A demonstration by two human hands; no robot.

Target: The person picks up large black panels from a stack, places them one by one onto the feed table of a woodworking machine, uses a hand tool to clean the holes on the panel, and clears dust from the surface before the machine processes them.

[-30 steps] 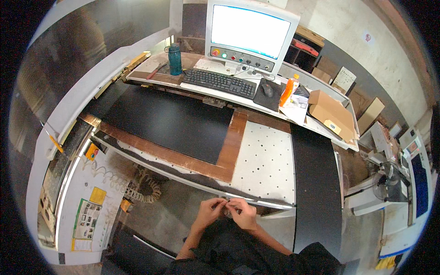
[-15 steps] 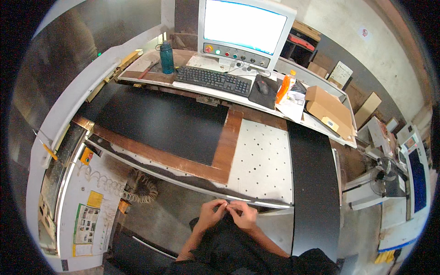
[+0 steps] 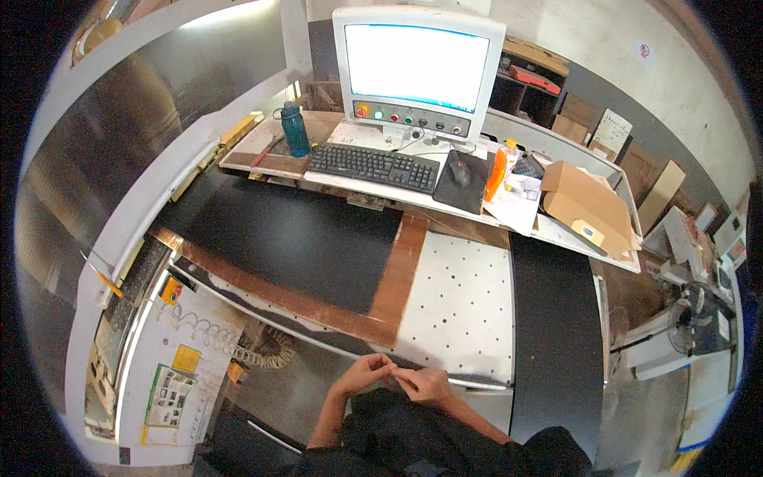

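Since the earlier views, the right hand (image 3: 429, 387) is turned flatter, its fingertips met with those of the left hand (image 3: 362, 378); only an adjusted hold is judged. Whether either grip is clamped on anything cannot be told; any small item is hidden between the fingertips, near the white perforated board (image 3: 461, 294). To its left, a black sheet (image 3: 290, 238) is noted. On the surface (image 3: 322, 119) beyond, a keyboard (image 3: 373, 164), blue bottle (image 3: 295, 135) and cardboard box (image 3: 584, 203) are placed, below a lit screen (image 3: 417, 67).

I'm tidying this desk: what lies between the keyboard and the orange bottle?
In the head view, a dark mouse on a black pad lies between the keyboard and the orange bottle.
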